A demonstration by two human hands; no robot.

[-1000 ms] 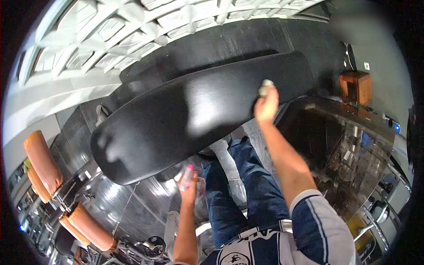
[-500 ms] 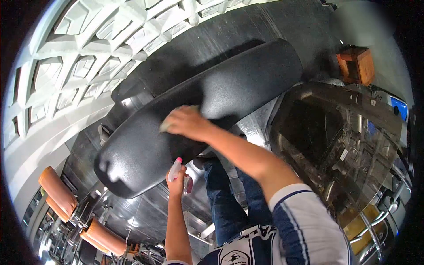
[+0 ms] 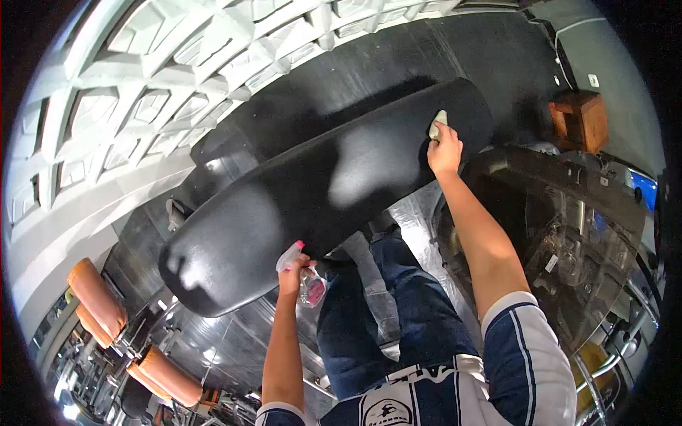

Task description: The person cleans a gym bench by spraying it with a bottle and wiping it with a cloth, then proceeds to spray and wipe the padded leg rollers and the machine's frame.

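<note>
A long black padded bench (image 3: 241, 220) with rounded ends stretches diagonally across the view in front of me. My right hand (image 3: 445, 149) is closed on a pale folded cloth (image 3: 438, 125), which rests on the bench top near its far right end. Close to the bench's near edge, my left hand (image 3: 293, 273) grips a clear spray bottle (image 3: 312, 290) by its neck. The bottle has a white and pink spray head (image 3: 290, 256) and pinkish liquid inside.
A white lattice wall (image 3: 163, 85) rises at the upper left. Brown padded rollers (image 3: 98, 298) of a machine stand at lower left. On the right are a dark transparent panel (image 3: 540, 234), metal tubing (image 3: 629, 348) and a wooden box (image 3: 581, 121). The floor (image 3: 320, 78) is dark.
My right hand has swept with the cloth from the bench's middle to its right end. My left hand still holds the spray bottle, slightly further right and higher.
</note>
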